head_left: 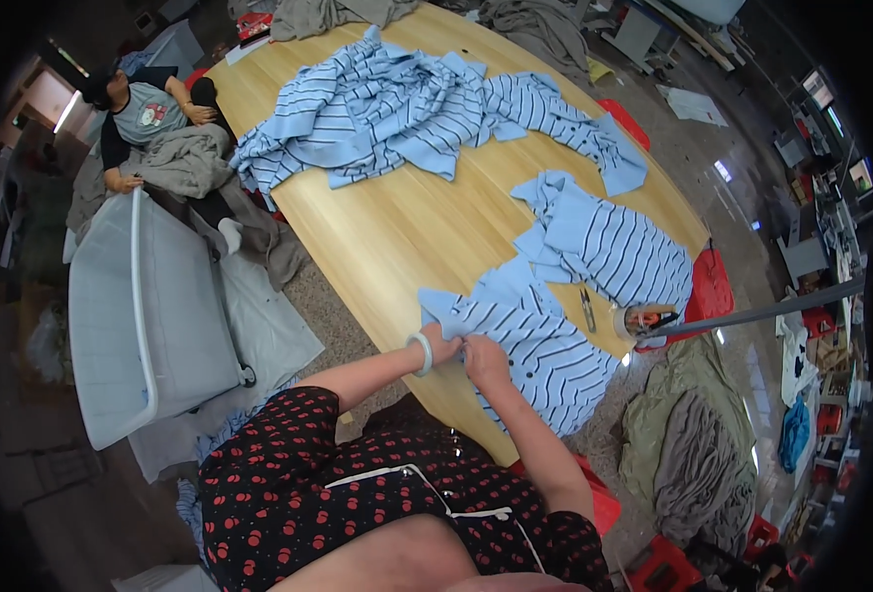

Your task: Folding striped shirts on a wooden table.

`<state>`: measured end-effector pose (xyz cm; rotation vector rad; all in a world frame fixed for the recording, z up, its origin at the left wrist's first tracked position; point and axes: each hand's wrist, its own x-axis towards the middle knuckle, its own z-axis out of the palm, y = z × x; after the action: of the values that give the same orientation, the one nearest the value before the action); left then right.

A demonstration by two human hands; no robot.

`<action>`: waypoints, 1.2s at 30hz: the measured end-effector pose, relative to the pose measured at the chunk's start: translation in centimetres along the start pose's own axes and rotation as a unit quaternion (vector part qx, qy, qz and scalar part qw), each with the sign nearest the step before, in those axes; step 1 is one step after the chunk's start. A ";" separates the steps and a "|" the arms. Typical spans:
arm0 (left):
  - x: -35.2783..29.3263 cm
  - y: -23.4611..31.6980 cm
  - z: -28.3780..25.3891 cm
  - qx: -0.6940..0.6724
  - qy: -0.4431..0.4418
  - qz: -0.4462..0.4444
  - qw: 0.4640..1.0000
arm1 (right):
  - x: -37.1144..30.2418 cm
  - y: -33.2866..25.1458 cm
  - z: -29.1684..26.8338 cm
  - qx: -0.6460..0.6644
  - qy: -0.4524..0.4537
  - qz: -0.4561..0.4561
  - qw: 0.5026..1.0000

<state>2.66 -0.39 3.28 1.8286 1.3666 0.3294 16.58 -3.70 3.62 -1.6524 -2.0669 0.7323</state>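
Note:
A light blue shirt with dark stripes lies at the near end of the wooden table, partly hanging over its edge. My left hand, with a pale bangle at the wrist, pinches the cloth near the shirt's plain blue edge. Close beside it, my right hand is closed on the same shirt, fingers curled in. What exactly lies between the fingertips is too small to make out. Dark buttons show on the cloth right of my hands.
Another striped shirt and a heap of striped shirts lie farther up the table. Small snips rest near a tub of tools. At left stand a white wheeled bin and a seated person; red stools are at right.

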 end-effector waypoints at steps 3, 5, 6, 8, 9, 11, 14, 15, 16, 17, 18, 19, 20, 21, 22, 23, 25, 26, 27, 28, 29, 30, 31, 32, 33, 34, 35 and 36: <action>0.3 -1.2 0.5 -0.010 -0.018 -0.013 1.000 | -0.3 -0.3 0.3 -0.022 0.009 -0.006 1.000; 1.1 -3.3 1.7 -0.011 0.005 0.031 0.999 | -0.2 -0.2 0.4 -0.021 0.005 -0.013 1.000; 0.9 -3.4 1.9 -0.005 0.017 0.065 0.998 | -0.6 -0.2 0.5 -0.020 0.008 -0.024 0.999; 1.2 -3.2 1.5 -0.001 0.012 0.105 0.994 | 0.0 0.5 0.8 -0.022 -0.006 -0.021 1.000; 1.1 -1.9 0.8 0.006 -0.036 0.097 0.995 | 0.0 0.8 0.6 -0.015 0.008 -0.026 1.000; 0.7 0.4 -1.0 0.012 -0.097 0.099 0.990 | 0.2 0.2 -0.6 -0.016 0.012 -0.033 0.999; 1.0 -0.3 -0.8 -0.001 -0.049 0.149 0.988 | 0.9 0.2 -0.8 -0.014 0.006 -0.042 0.999; 1.0 -0.6 -0.6 0.011 -0.046 0.129 0.991 | 1.0 0.3 -0.7 -0.009 0.021 -0.054 0.998; 0.9 -0.7 -0.3 0.008 -0.052 0.125 0.991 | 0.9 0.4 -0.7 -0.007 0.016 -0.049 0.999; 0.8 -0.7 -0.2 0.041 -0.063 0.100 0.992 | 0.8 0.4 -0.7 -0.006 0.012 -0.054 0.998; 0.7 -0.6 0.0 0.075 -0.074 0.076 0.991 | 0.7 0.5 -0.6 -0.007 0.010 -0.059 0.998; 0.7 -0.5 0.3 0.074 -0.078 0.073 0.992 | 0.7 0.7 -0.5 -0.005 0.007 -0.057 0.998; 0.6 -0.4 0.6 0.065 -0.059 0.085 0.992 | 0.6 0.8 -0.4 -0.004 0.008 -0.060 0.998; 0.4 -0.2 0.8 0.056 -0.041 0.097 0.993 | 0.5 0.9 -0.3 -0.004 0.010 -0.064 0.998; 0.2 -0.1 0.9 0.056 -0.042 0.095 0.993 | 0.4 0.9 -0.3 -0.003 0.009 -0.063 0.998; 0.1 0.2 1.0 0.068 -0.035 0.081 0.994 | 0.3 0.9 -0.3 0.000 0.008 -0.062 0.998; -0.2 0.5 0.9 0.079 -0.029 0.066 0.994 | 0.3 0.7 -0.4 0.004 0.008 -0.061 0.998; -0.2 0.6 0.9 0.089 -0.027 0.063 0.994 | 0.3 0.7 -0.4 0.006 0.006 -0.061 0.998; -0.3 0.6 0.8 0.099 -0.025 0.059 0.993 | 0.2 0.7 -0.4 0.008 0.005 -0.060 0.998; -0.3 0.7 0.8 0.098 -0.026 0.059 0.993 | 0.2 0.7 -0.4 0.009 0.005 -0.059 0.998; -0.3 0.6 0.6 0.103 -0.038 0.061 0.992 | 0.1 0.7 -0.5 0.006 0.003 -0.059 0.998; -0.3 0.6 0.6 0.108 -0.049 0.063 0.991 | 0.1 0.6 -0.5 0.004 0.001 -0.060 0.998; -0.2 0.5 0.5 0.108 -0.050 0.063 0.991 | 0.2 0.6 -0.5 0.005 0.001 -0.060 0.998; -0.2 0.4 0.5 0.108 -0.043 0.069 0.991 | 0.2 0.6 -0.5 0.011 0.007 -0.064 0.998; -0.1 0.3 0.5 0.107 -0.037 0.075 0.991 | 0.2 0.7 -0.6 0.017 0.013 -0.069 0.997; -0.1 0.2 0.5 0.107 -0.038 0.075 0.991 | 0.3 0.7 -0.6 0.017 0.013 -0.068 0.997; 0.0 0.2 0.4 0.108 -0.042 0.072 0.991 | 0.3 0.8 -0.6 0.037 0.018 -0.070 0.997; 0.0 0.3 0.3 0.109 -0.047 0.069 0.991 | 0.4 0.9 -0.7 0.057 0.023 -0.071 0.996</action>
<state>3.01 -0.55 3.28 2.0981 1.2535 0.1684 17.61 -3.04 3.57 -1.4309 -2.0478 0.7424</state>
